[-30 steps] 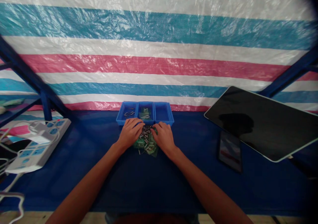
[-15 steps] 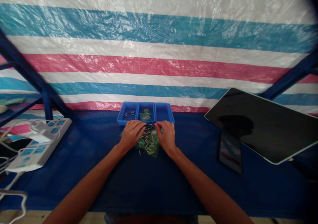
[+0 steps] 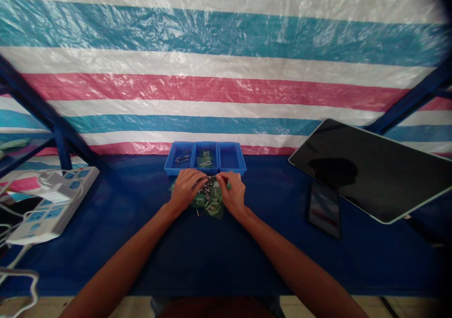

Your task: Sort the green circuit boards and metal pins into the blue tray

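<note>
Both my hands meet over a pile of small metal screw-like pieces [image 3: 208, 191] and small green-tinted plastic bags [image 3: 213, 209] on the blue table. My left hand [image 3: 185, 188] has thumb and fingers closed together at the pile's left side. Opposite it, my right hand [image 3: 232, 191] pinches with thumb and forefinger. Between the fingertips runs a thin metal pin [image 3: 211, 177], too small to make out fully. Just beyond the hands stands a blue three-part tray [image 3: 168, 171]. Loose metal pins [image 3: 182, 158] lie in its left compartment, and green-tinted bags [image 3: 205, 159] fill part of the middle one.
A white power strip [image 3: 67, 207] with plugs and tangled cables lies at the left. To the right are a black phone-like device [image 3: 324, 210] and a large dark screen [image 3: 374, 172]. Striped plastic sheeting [image 3: 226, 90] hangs behind, between blue frame bars [image 3: 61, 144].
My fingertips have drawn slightly closer together around the thin metal pin. The camera view has shifted a little; the tray and pile stay in place.
</note>
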Tool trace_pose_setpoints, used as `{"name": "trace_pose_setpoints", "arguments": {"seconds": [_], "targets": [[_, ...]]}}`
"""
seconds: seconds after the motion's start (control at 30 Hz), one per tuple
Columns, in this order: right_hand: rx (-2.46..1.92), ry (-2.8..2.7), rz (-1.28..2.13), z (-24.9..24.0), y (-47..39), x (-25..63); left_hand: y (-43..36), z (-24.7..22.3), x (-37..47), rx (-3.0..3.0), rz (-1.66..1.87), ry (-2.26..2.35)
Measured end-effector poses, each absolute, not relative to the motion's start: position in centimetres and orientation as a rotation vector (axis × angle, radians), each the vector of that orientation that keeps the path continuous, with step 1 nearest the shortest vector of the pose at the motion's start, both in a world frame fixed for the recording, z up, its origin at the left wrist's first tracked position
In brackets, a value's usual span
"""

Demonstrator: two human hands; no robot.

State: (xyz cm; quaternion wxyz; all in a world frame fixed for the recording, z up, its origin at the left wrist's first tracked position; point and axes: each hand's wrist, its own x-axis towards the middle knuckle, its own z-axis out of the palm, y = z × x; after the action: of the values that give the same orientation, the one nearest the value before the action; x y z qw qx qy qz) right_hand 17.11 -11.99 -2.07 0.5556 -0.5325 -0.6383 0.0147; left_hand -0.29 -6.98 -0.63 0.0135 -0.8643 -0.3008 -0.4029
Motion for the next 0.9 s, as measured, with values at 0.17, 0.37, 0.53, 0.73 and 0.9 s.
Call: {"name": "trace_pose_setpoints", "arguments": {"seconds": [0.17,0.37,0.53,0.73,0.9], "targets": [[-1.252,-1.518,0.044,-2.29,-11.93,17.18,-6.99,-0.55,-0.27,-2.692,-1.279,-0.937],[-1.244,-1.544,0.047,-2.35,-11.69,17.26,-7.15,-0.37,-0.35,-2.673,-1.336,-0.953],[-1.291,-1.579,0.083,-2.32,-11.67,17.24,-7.32,-0.34,-0.37,-2.690,-1.335,-0.983],[-1.252,-1.614,0.094,-2.32,-11.68,17.29,-7.56,-0.02,-0.39,-2.689,-1.352,-0.949],[-1.248,-1.634,0.069,-2.38,-11.74,17.28,-7.60,-0.10,-0.51,-2.694,-1.354,-0.963]]}}
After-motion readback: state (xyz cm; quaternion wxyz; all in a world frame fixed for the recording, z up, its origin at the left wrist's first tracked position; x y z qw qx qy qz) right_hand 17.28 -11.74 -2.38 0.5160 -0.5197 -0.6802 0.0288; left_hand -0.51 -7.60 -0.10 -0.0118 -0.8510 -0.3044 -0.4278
